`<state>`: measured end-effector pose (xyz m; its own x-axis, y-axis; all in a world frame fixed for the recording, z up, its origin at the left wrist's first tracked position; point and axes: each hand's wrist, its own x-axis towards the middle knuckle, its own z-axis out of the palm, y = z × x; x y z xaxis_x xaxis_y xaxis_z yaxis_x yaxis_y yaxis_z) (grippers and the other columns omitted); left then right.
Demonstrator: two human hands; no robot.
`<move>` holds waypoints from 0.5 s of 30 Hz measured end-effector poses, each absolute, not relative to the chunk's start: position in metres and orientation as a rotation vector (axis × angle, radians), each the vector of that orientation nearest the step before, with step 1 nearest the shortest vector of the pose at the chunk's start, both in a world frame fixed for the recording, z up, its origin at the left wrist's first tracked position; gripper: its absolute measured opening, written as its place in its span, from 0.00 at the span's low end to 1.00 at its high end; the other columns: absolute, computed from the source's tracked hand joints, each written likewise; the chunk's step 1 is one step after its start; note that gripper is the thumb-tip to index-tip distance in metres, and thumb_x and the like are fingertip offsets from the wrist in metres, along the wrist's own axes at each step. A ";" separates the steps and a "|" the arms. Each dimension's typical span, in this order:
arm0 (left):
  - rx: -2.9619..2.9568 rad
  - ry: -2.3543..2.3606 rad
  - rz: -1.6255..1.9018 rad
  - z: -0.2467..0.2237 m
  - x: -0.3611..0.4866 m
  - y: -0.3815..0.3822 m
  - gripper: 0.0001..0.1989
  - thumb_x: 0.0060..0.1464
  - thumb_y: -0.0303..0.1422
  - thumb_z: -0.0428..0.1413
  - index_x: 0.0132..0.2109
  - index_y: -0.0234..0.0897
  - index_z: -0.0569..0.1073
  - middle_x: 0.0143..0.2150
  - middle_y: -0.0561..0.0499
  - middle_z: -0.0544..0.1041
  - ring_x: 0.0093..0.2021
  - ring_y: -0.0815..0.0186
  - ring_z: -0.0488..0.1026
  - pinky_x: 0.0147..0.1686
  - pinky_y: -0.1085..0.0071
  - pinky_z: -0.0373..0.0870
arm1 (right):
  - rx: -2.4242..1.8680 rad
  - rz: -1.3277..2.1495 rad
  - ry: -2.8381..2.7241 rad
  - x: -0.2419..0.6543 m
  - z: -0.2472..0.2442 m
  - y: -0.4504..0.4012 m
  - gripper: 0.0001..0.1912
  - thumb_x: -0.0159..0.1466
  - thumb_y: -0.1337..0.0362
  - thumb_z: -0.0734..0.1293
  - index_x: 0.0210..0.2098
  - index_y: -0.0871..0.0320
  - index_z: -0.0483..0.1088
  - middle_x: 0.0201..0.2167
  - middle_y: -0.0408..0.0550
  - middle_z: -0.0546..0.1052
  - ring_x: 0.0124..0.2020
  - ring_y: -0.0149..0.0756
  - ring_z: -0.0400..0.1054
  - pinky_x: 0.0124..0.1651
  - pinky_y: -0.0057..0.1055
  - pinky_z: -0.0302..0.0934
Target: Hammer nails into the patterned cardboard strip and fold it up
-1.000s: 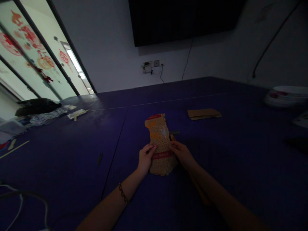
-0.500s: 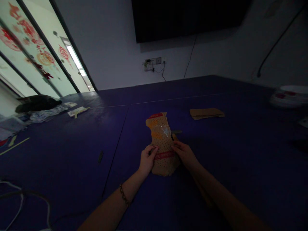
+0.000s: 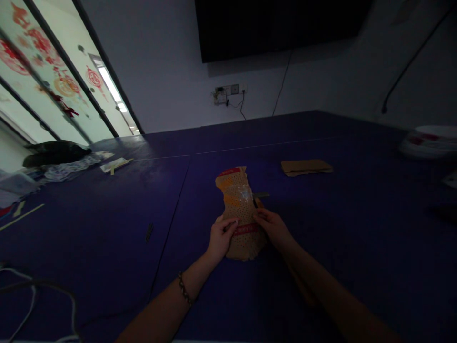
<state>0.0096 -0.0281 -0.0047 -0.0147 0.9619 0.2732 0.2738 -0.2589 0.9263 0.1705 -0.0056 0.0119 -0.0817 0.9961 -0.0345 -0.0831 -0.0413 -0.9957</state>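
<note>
Your left hand (image 3: 220, 237) and right hand (image 3: 273, 227) grasp opposite edges of the printed cardboard piece (image 3: 240, 209) — fingertips pinching — above the purple tabletop (image 3: 200, 295).

The person's left hand (image 3: 222, 234) has thumb and forefinger nearly together; the right hand (image 3: 274, 228) angles inward, both forearms extended.

Has on the counter (image 3: 107, 205) one cardboard piece (image 3: 237, 205), with cardboard stack (image 3: 306, 166) behind to right, bowl (image 3: 430, 142) farther right.
</note>
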 end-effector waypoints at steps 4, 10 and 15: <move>1.595 1.299 1.292 -0.003 0.009 -0.028 0.09 0.47 0.33 0.54 0.34 0.39 0.77 0.39 0.47 0.73 0.42 0.61 0.68 0.44 0.65 0.62 | -1.147 1.323 -1.192 0.171 0.010 -0.004 0.10 0.44 0.59 0.66 0.26 0.56 0.68 0.23 0.43 0.76 0.28 0.37 0.69 0.35 0.33 0.61; 1.538 1.262 1.320 -0.004 0.010 -0.027 0.08 0.46 0.34 0.55 0.33 0.38 0.77 0.39 0.47 0.73 0.41 0.62 0.68 0.44 0.65 0.62 | -1.148 1.328 -1.195 0.172 0.004 -0.002 0.10 0.44 0.60 0.66 0.27 0.55 0.69 0.23 0.42 0.76 0.29 0.37 0.69 0.36 0.33 0.61; 1.426 1.216 1.390 -0.003 0.009 -0.026 0.10 0.46 0.35 0.55 0.32 0.35 0.77 0.34 0.48 0.73 0.38 0.64 0.69 0.41 0.68 0.63 | -1.149 1.307 -1.182 0.172 0.003 0.000 0.10 0.43 0.60 0.67 0.25 0.56 0.69 0.23 0.43 0.75 0.28 0.36 0.69 0.35 0.32 0.60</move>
